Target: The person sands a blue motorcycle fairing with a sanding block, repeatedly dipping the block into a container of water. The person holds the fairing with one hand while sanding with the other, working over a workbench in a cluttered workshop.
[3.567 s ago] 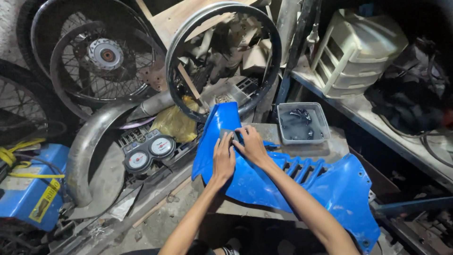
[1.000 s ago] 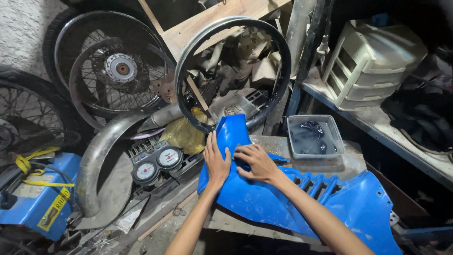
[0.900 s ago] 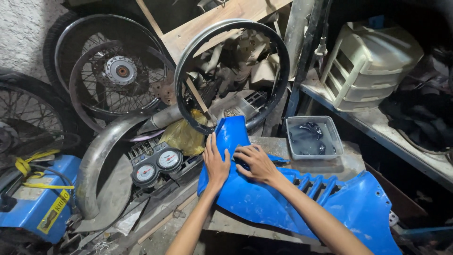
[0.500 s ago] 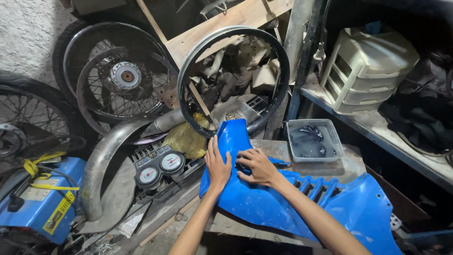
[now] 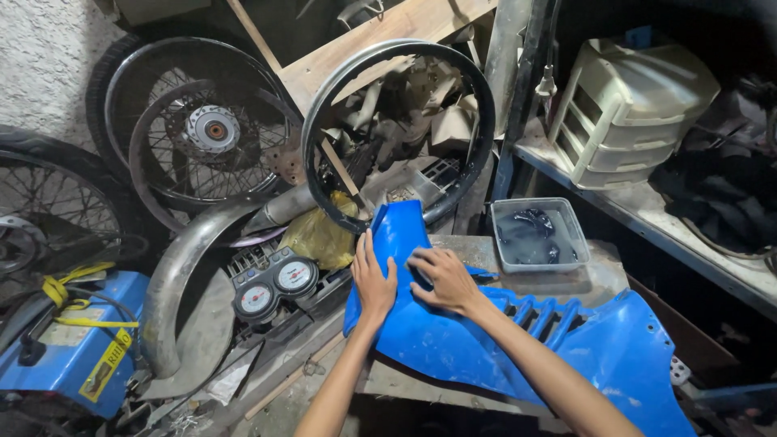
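Both hands rest on a blue plastic motorcycle body panel that lies across a worn workbench top, its narrow upper end rising toward a bare black wheel rim and its broad slotted end running off toward the lower right. The left hand lies flat on the panel's left edge, fingers straight and together, pointing up; it presses rather than grips, nothing enclosed in it. The right hand sits just beside it, palm down, fingers bent and spread over the panel's upper middle; whether the fingertips pinch anything underneath, cannot tell. The two hands are close but not touching. Just right of the panel's top stands a clear plastic tub holding dark small parts. Left of the panel, a twin-dial gauge cluster sits near a yellow bag and a curved metal fender. Spoked wheels lean against the wall behind. A blue fuel tank with a yellow strap lies at lower left. A beige louvred cover stands on the shelf to the right.
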